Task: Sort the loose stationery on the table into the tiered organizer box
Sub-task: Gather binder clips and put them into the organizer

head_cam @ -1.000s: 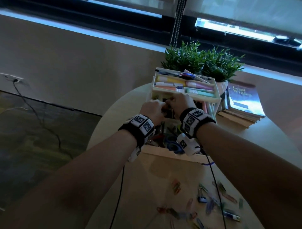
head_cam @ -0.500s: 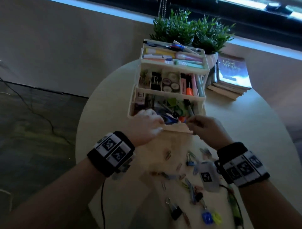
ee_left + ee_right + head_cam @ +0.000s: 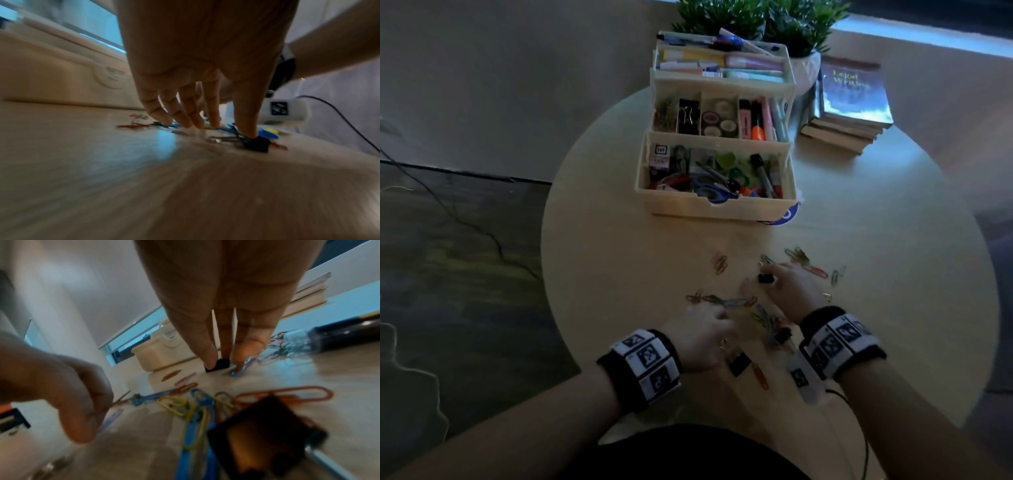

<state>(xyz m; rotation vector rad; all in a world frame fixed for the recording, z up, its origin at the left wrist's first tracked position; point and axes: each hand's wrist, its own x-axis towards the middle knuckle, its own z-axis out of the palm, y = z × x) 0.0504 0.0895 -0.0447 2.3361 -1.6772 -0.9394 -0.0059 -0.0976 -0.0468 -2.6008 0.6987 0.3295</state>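
The cream tiered organizer box [image 3: 722, 207] stands open in three steps at the table's far side, filled with pens, tape rolls and scissors. Coloured paper clips [image 3: 736, 302] and black binder clips lie loose on the near part of the table. My right hand [image 3: 774, 278] pinches a small black binder clip [image 3: 219, 365] between thumb and finger, down at the tabletop. My left hand [image 3: 719, 318] points its fingers [image 3: 186, 116] down onto the clip pile. Its thumb touches a second black binder clip [image 3: 257, 144]. I see nothing held in the left hand.
A stack of books [image 3: 852, 102] and a potted plant [image 3: 756, 17] stand behind and right of the organizer. A dark pen [image 3: 345, 339] lies on the table right of my right hand. The round table's left edge [image 3: 544, 240] drops to a dark floor with cables.
Both hands have drawn back from the organizer's lower tier to the pile of clips near me. The right hand has closed on a black binder clip, and my view has tilted down.
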